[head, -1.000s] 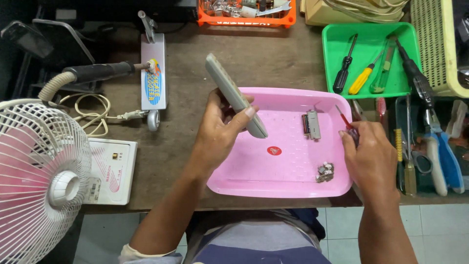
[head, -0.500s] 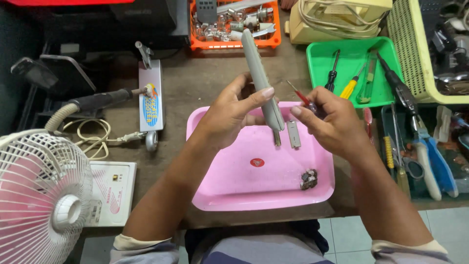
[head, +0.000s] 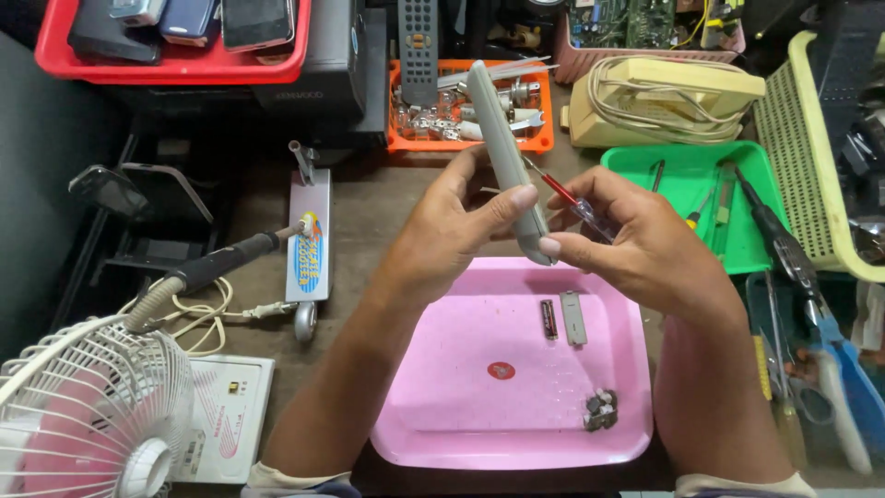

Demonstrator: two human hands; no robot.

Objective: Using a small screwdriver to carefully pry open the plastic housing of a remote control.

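My left hand (head: 452, 231) grips a long grey remote control (head: 502, 157), held edge-on and tilted away above the pink tray (head: 433, 406). My right hand (head: 636, 244) holds a small screwdriver with a red handle (head: 564, 195); its tip meets the remote's side seam, and a right fingertip rests on the remote's lower end. In the tray lie a small battery (head: 548, 319), a grey cover strip (head: 573, 318) and a small cluster of metal parts (head: 600, 410).
A green tray (head: 687, 171) of screwdrivers sits at right, beside a yellow basket (head: 816, 157) and pliers (head: 843, 369). Behind are an orange parts tray (head: 544, 111) and a red bin (head: 175, 65). A soldering iron (head: 217, 263) and white fan (head: 88, 415) are at left.
Both hands lifted the remote up off the tray area and came together; the screwdriver tip moved from beside the tray to the remote's side. The view tilted toward the back of the bench.
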